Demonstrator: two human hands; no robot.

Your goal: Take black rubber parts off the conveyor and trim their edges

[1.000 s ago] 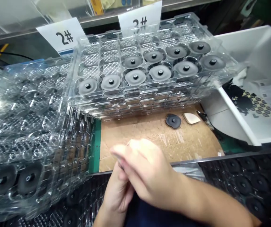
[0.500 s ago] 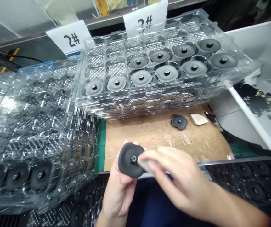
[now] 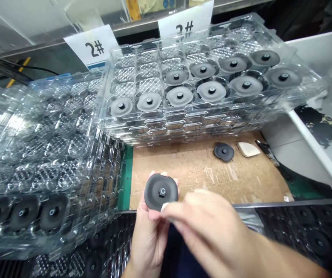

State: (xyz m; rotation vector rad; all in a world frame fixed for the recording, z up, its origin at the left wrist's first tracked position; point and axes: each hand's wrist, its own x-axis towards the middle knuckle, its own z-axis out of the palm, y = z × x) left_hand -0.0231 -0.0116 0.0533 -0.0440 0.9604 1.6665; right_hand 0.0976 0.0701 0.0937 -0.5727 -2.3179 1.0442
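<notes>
My left hand (image 3: 150,235) is closed round the edge of a dark grey rounded disc (image 3: 152,193) that has a short hub in its middle. The disc faces up toward me, above the near edge of the cardboard. My right hand (image 3: 209,227) is pinched on a white pad (image 3: 164,207), of which only a small tip shows at the disc's lower edge. Fingers hide the rest of the pad, and the hand is slightly blurred. Farther back on the cardboard (image 3: 171,166) lie another dark disc (image 3: 224,151) and a cream wedge-shaped pad (image 3: 248,149).
Behind the cardboard stands a stack of clear plastic trays (image 3: 160,117), its top tray partly filled with discs. More clear trays (image 3: 67,154) rise on the left. A dark knife-like tool (image 3: 265,148) lies by a white bin (image 3: 319,150) at right.
My right hand has moved the white pad from beside the hub down to the disc's lower edge. My left hand still holds the disc. The whole view has shifted slightly.
</notes>
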